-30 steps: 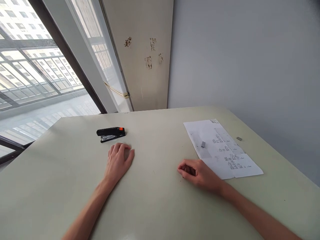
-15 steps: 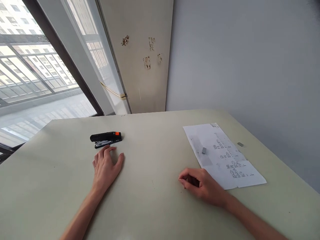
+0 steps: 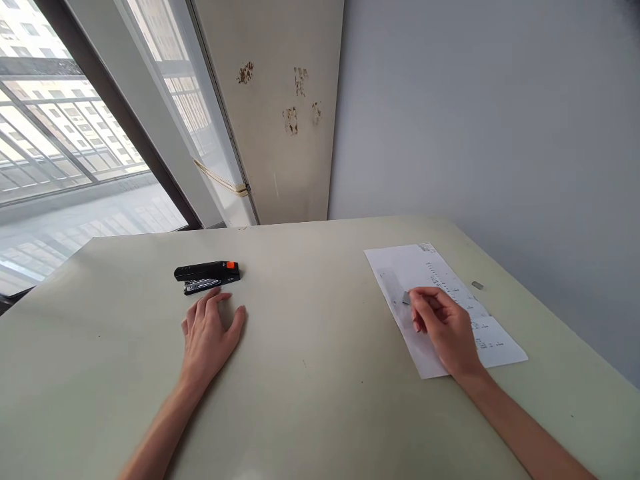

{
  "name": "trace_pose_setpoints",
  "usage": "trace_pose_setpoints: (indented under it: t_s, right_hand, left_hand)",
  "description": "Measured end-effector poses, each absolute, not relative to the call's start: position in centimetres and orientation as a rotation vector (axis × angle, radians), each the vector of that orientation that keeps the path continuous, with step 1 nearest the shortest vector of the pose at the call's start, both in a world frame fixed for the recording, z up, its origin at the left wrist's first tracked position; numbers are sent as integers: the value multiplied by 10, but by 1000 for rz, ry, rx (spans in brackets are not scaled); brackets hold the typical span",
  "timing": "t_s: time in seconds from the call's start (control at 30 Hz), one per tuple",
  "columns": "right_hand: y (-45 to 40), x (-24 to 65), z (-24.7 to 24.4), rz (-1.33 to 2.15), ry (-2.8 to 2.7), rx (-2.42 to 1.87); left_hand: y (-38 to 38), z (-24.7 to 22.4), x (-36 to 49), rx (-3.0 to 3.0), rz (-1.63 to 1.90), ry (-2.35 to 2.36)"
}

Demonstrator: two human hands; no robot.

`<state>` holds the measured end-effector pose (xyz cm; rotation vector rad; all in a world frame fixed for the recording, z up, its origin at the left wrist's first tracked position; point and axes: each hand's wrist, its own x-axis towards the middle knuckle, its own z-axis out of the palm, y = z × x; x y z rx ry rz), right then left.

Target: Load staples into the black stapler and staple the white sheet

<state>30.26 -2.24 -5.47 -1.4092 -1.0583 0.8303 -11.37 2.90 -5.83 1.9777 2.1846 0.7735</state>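
My left hand (image 3: 209, 333) rests on the table with its fingers apart, just in front of a black stapler (image 3: 207, 275) with an orange patch. Over the printed white paper (image 3: 400, 267) on the right is my right hand (image 3: 445, 323), its thumb and forefinger drawn together. Their tips are at the edge of a small grey block (image 3: 405, 298) lying on the paper; whether they grip it is too small to tell. A second small grey piece (image 3: 477, 285) lies on the table beyond the paper's right edge.
The pale table (image 3: 300, 407) reaches back to a stained panel (image 3: 280, 160) and a grey-blue wall (image 3: 475, 120). A window (image 3: 65, 127) with railings outside stands at the left.
My right hand has moved up and to the right, from the table beside the paper's lower left onto the paper by the grey block. My left hand has stayed in place.
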Motion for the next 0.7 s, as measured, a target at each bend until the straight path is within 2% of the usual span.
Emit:
trace_pose_setpoints:
  t_s: [0.37,0.57,0.7]
  right_hand:
    - [-4,337,-65,725,-785,-1482]
    - [-9,317,-61,951,-926,-1493]
    - [-24,282,-49,1264,-1165,-1361]
  left_hand:
    - [19,-56,-102,2254,711,1956]
    - [18,-58,-100,2355,760,1875]
    - [12,-56,-89,2446,736,1667]
